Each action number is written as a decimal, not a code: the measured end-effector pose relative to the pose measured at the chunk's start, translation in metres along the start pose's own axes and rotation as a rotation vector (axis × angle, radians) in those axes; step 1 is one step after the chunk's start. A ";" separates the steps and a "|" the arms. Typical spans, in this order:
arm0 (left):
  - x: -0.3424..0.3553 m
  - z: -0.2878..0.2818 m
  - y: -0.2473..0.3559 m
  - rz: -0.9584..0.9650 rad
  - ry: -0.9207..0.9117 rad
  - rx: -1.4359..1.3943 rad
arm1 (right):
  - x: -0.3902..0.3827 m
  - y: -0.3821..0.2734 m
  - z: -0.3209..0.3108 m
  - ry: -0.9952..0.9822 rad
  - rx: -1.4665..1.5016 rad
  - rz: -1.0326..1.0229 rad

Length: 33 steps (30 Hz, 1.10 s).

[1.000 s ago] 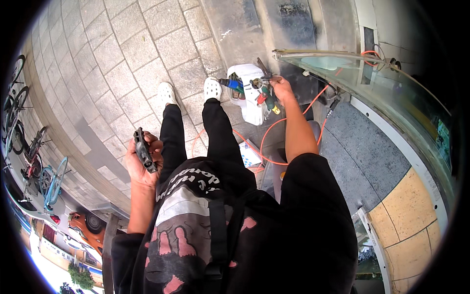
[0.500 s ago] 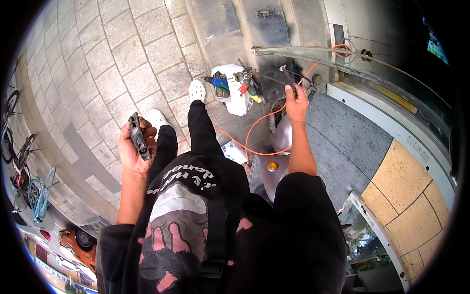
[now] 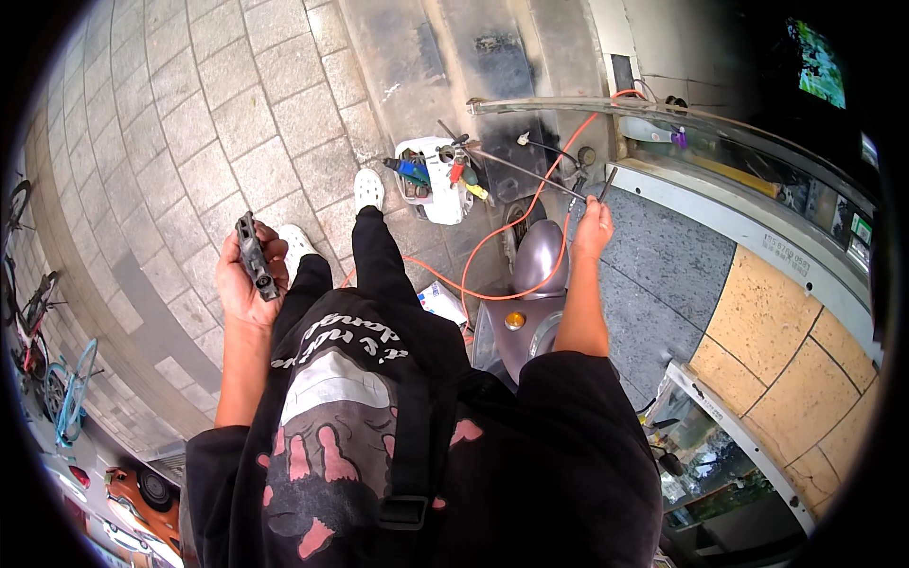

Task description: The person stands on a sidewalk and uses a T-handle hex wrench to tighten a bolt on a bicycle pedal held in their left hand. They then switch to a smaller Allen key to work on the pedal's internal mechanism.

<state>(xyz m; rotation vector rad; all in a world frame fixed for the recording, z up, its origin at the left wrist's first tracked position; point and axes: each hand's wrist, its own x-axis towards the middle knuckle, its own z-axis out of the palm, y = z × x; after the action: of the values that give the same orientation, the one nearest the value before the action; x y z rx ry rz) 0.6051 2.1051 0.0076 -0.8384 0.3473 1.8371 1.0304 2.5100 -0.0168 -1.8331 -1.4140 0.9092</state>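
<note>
My left hand (image 3: 243, 293) grips a dark, elongated mechanical part (image 3: 256, 254) above the pavement. My right hand (image 3: 591, 232), fingers closed, holds long thin metal tools (image 3: 530, 168) beside the front of a grey-purple scooter (image 3: 536, 251) with an amber light (image 3: 514, 321). One rod reaches across toward a white plastic container (image 3: 445, 194) holding a blue-and-green tool (image 3: 407, 172) and red-handled and yellow-handled tools. An orange hose (image 3: 432, 271) loops around the scooter and rises toward the glass door frame (image 3: 540, 107).
Dark stained steps (image 3: 426, 57) lie beyond the container. A grey mat or tile strip (image 3: 663, 256) and yellow tiles (image 3: 757, 312) are at right, with another glass pane (image 3: 720, 483) below. Parked bicycles (image 3: 80, 398) and an orange car (image 3: 142, 511) line the left edge.
My right hand has moved from the white container rightward and back toward me, now with long tools in it. My left hand still grips the dark part. The view has shifted slightly, showing more scooter.
</note>
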 end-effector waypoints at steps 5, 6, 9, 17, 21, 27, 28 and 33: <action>0.004 0.003 -0.006 0.011 0.028 0.031 | 0.010 0.005 0.030 0.014 -0.323 -0.347; 0.006 0.004 -0.008 0.015 0.047 0.037 | 0.013 0.008 0.038 0.011 -0.393 -0.378; 0.013 0.006 -0.015 0.020 0.088 0.061 | 0.019 0.020 0.066 -0.088 -0.409 -0.282; 0.030 0.009 -0.034 -0.002 0.143 0.099 | 0.040 0.039 0.091 -0.136 -0.319 -0.206; 0.037 0.015 -0.046 -0.023 0.130 0.099 | 0.047 0.038 0.087 -0.178 -0.331 -0.174; 0.047 0.015 -0.058 -0.046 0.131 0.151 | 0.074 0.061 0.076 -0.343 -0.391 -0.429; 0.049 0.016 -0.059 -0.050 0.138 0.145 | 0.080 0.063 0.076 -0.340 -0.415 -0.421; 0.049 0.013 -0.067 -0.061 0.145 0.155 | 0.088 0.066 0.073 -0.335 -0.379 -0.058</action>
<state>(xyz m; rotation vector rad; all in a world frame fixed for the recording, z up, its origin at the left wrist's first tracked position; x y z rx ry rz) 0.6496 2.1744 -0.0075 -0.8668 0.5430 1.6744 1.0205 2.5871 -0.1239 -1.9587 -1.9465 1.0062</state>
